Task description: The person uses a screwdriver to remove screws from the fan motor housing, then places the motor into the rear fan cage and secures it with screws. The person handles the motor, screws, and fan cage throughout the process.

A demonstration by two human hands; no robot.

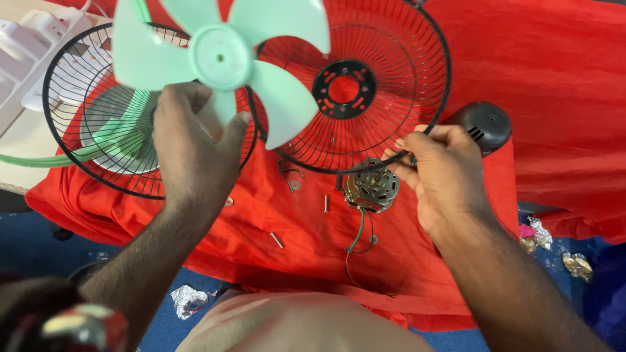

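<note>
A red cloth (pixel 554 98) covers the work surface, with blue floor showing along its lower edge and scraps of crumpled foil (pixel 187 300) lying on the blue.

At the far left, a white plastic part (pixel 26 45) sits at the cloth's edge. Beside it lies a black wire fan guard (pixel 65 130), flat on the cloth, with pale green pieces showing through its wires.

The left hand (pixel 192 146) is lifted above that guard, its fingers closed around the hub stem of a pale green fan blade (pixel 222 55). The blade is held up toward the camera, its paddles spreading over both guards.

On the cloth below, between the two forearms, lie a few small metal pins (pixel 277 240) and a bent wire clip (pixel 290 173), apart from one another.

Right of centre lies a second black wire guard (pixel 391 78) with a black ring plate at its middle. Just below its rim sits the bare metal fan motor (pixel 372 189), with green and dark wires trailing down from it.

The right hand (pixel 440 173) is curled at the motor's right side, fingertips pinched together by the guard's rim; what they pinch is too small to tell. Behind this hand rests a black rounded motor cover (pixel 486 124). More foil scraps lie at the far right.
</note>
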